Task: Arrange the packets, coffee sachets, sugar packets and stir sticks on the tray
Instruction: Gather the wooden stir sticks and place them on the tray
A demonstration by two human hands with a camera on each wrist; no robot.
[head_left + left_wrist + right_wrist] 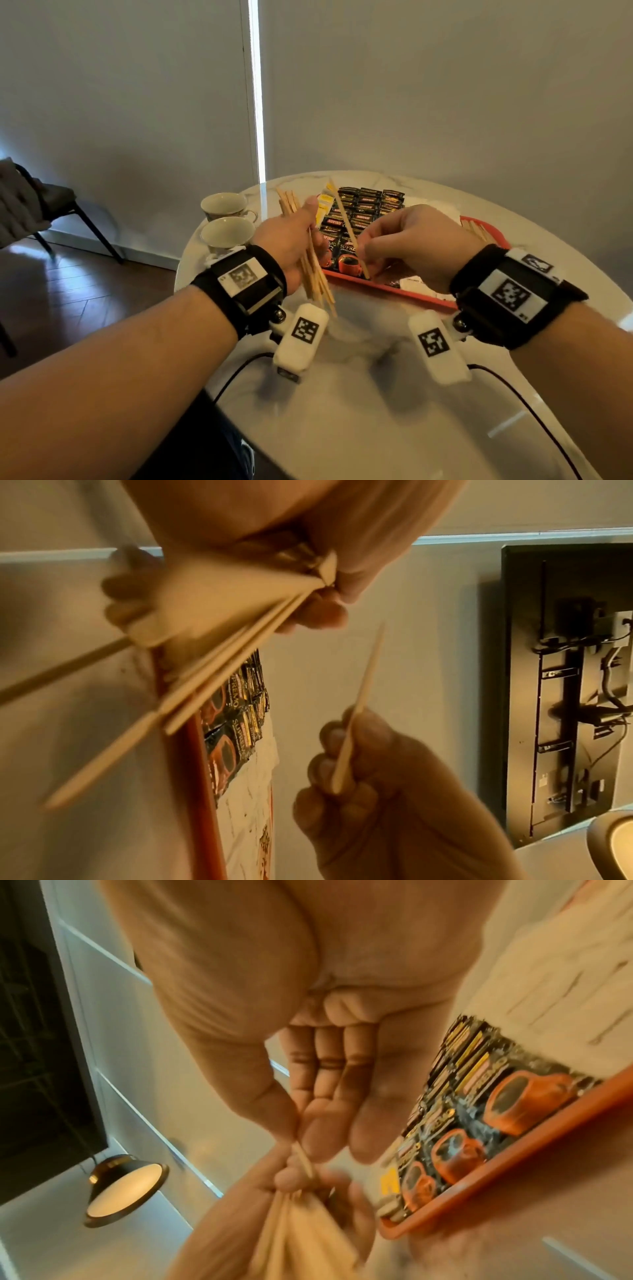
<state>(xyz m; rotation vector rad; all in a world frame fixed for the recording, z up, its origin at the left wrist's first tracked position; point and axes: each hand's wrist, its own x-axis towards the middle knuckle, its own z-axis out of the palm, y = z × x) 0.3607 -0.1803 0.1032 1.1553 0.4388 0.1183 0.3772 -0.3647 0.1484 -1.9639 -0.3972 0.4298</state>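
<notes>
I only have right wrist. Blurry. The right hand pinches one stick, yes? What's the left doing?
Observer: Yes. The left hand grips a bundle of stir sticks, fanned out over the tray's near left corner.
Operator: Any sticks already on the tray?
Observer: Head view shows a few stir sticks lying at the right end of the red tray.
Operator: Anything else on the table?
Observer: Two empty cups left of the tray.
</notes>
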